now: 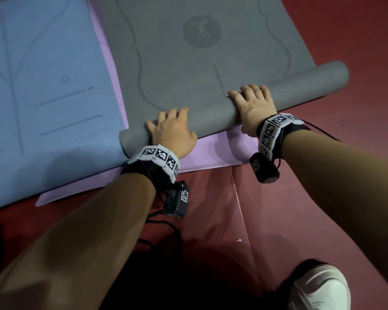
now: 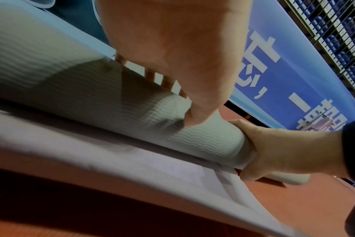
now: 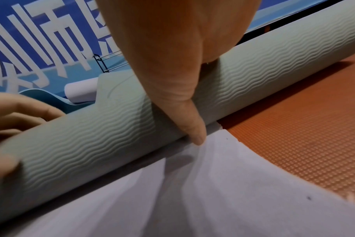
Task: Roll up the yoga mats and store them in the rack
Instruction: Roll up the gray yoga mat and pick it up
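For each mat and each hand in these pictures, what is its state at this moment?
grey mat: partly rolled, the roll at the near end, the rest flat.
pink mat: flat, under the grey mat.
blue mat: flat, unrolled, overlapping the pink mat.
left hand: on the roll, fingers curled over the top.
right hand: on the roll, fingers curled over it, thumb down its near side.
white roll: rolled up, lying far behind.

Behind your mats hangs a blue banner with large white Chinese characters, cut off and too partial to read. Black-and-white square code markers cover your wristbands. The grey mat bears a round emblem without legible words.
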